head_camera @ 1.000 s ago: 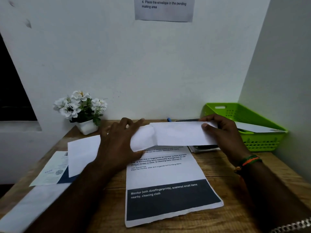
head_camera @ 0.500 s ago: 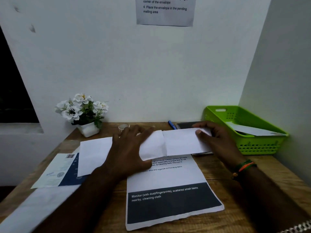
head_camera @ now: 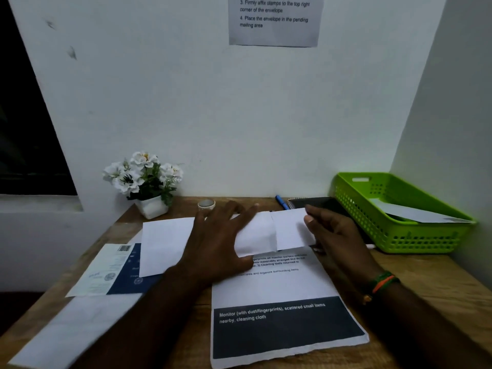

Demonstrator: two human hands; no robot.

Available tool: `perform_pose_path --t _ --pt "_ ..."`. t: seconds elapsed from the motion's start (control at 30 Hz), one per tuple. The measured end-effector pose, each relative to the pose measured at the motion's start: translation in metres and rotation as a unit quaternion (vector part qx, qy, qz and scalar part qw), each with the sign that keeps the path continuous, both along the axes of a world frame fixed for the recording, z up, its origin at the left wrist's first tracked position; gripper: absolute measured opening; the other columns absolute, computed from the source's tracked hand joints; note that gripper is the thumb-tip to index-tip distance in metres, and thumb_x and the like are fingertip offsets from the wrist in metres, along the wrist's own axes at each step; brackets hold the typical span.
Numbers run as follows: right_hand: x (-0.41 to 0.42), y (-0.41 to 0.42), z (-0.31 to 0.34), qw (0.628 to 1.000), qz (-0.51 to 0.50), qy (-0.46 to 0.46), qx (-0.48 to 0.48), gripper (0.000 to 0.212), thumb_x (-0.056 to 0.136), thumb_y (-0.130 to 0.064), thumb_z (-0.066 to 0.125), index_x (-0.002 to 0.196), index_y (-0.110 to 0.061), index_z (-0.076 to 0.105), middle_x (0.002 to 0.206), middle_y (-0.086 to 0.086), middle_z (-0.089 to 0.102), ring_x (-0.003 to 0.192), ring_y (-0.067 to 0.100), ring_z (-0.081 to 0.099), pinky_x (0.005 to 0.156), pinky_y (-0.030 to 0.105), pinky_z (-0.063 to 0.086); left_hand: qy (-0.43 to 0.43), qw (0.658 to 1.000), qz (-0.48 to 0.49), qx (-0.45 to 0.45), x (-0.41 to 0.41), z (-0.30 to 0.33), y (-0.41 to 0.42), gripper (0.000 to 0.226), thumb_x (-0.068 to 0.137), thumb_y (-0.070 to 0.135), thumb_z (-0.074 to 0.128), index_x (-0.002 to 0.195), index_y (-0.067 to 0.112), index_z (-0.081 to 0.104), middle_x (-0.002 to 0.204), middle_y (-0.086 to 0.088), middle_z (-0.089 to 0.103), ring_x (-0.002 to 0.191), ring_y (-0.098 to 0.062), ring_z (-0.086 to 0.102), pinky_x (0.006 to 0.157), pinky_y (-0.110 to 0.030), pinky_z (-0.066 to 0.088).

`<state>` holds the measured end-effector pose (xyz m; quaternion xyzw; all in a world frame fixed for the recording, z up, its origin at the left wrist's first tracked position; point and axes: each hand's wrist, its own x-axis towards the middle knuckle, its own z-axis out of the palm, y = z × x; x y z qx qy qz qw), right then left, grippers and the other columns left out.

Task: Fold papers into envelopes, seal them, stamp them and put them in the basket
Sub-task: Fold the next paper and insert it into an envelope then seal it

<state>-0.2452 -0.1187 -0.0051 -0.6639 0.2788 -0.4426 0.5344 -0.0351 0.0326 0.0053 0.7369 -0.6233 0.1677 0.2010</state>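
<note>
At twelve o'clock of the printed sheet, the left hand presses flat with straight fingers on the folded paper while the right hand pinches its three o'clock end, so each crease should be flattened squarely before it goes to the green basket at three o'clock

Wooden table under papers, basket.
</note>
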Motion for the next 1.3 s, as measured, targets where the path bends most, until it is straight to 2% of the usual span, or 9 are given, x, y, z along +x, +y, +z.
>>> perform_pose_path --t 0.1,0.23,0.6,0.7,0.83,0.97,1.03,1.13,1.3 --pt "0.005 0.006 0.000 0.999 0.043 -0.020 -0.016 0.025 0.097 -0.011 0.063 0.107 -0.032 0.073 0.101 -0.016 0.078 0.085 -0.005 0.068 0.063 0.018 0.053 -0.001 1.000 -0.004 -0.003 0.001 -0.002 -0.001 0.098 0.067 0.062 0.062 0.156 0.046 0.024 0.138 0.019 0.040 0.135 -0.008 0.037 0.112 -0.037 0.026" --pt "0.002 -0.001 -0.003 0.999 0.025 -0.021 -0.019 0.022 0.098 -0.021 0.065 0.116 -0.028 0.075 0.106 0.000 0.077 0.076 0.010 0.061 0.064 0.026 0.049 -0.005 1.000 0.007 -0.013 0.002 -0.002 -0.002 0.099 0.069 0.065 0.061 0.157 0.043 0.024 0.140 0.015 0.044 0.131 -0.008 0.038 0.111 -0.034 0.026" --pt "0.004 0.015 -0.004 0.961 0.067 0.124 -0.239 0.021 0.099 -0.038 0.059 0.108 -0.032 0.077 0.118 -0.016 0.067 0.108 0.005 0.065 0.087 0.033 0.054 -0.010 1.000 -0.012 0.014 -0.011 0.000 -0.009 0.099 0.070 0.067 0.057 0.159 0.040 0.020 0.148 0.009 0.041 0.137 -0.016 0.037 0.114 -0.039 0.029" --pt "0.006 0.016 -0.007 0.963 0.089 0.139 -0.214 0.045 0.098 -0.057 0.046 0.095 -0.023 0.074 0.128 -0.025 0.051 0.124 0.000 0.054 0.095 0.040 0.053 -0.013 1.000 -0.013 0.015 -0.011 0.000 -0.009 0.100 0.071 0.068 0.055 0.159 0.040 0.019 0.148 0.009 0.041 0.135 -0.018 0.037 0.112 -0.040 0.031" --pt "0.008 0.024 -0.004 0.971 0.144 0.144 -0.125 0.064 0.086 -0.076 0.035 0.136 -0.038 0.047 0.125 -0.029 0.055 0.116 0.003 0.059 0.092 0.028 0.050 -0.024 0.999 -0.017 0.017 -0.015 0.001 -0.010 0.097 0.072 0.065 0.058 0.158 0.039 0.022 0.146 0.009 0.042 0.133 -0.018 0.038 0.110 -0.041 0.029" --pt "0.006 0.027 -0.005 0.963 0.171 0.162 -0.129 0.070 0.081 -0.087 0.033 0.141 -0.050 0.034 0.137 -0.031 0.050 0.125 -0.009 0.049 0.106 0.028 0.043 -0.030 0.999 -0.019 0.013 -0.017 0.001 -0.009 0.096 0.072 0.064 0.059 0.158 0.039 0.023 0.146 0.010 0.041 0.133 -0.018 0.037 0.110 -0.042 0.029" --pt "0.007 0.028 -0.003 0.959 0.162 0.170 -0.157 0.053 0.088 -0.080 0.038 0.134 -0.055 0.047 0.142 -0.022 0.047 0.128 -0.006 0.048 0.108 0.028 0.041 -0.028 0.999 -0.017 0.009 -0.017 0.001 -0.008 0.097 0.072 0.065 0.059 0.158 0.040 0.022 0.147 0.010 0.040 0.135 -0.017 0.037 0.110 -0.042 0.028" --pt "0.009 0.026 0.000 0.966 0.101 0.133 -0.197 0.012 0.095 -0.044 0.064 0.105 -0.048 0.070 0.116 -0.020 0.062 0.107 0.004 0.063 0.088 0.032 0.052 -0.030 1.000 -0.010 0.000 -0.016 0.001 -0.008 0.102 0.070 0.069 0.058 0.159 0.042 0.015 0.148 0.013 0.037 0.138 -0.015 0.035 0.112 -0.042 0.025" --pt "0.011 0.023 0.007 0.998 0.011 -0.028 -0.064 0.053 0.075 -0.004 0.086 0.114 -0.025 0.057 0.096 0.009 0.072 0.073 0.022 0.068 0.065 0.031 0.055 -0.040 0.999 0.013 -0.014 -0.019 0.002 -0.007 0.111 0.069 0.073 0.056 0.159 0.046 -0.004 0.150 0.014 0.031 0.135 -0.016 0.037 0.113 -0.045 0.019"
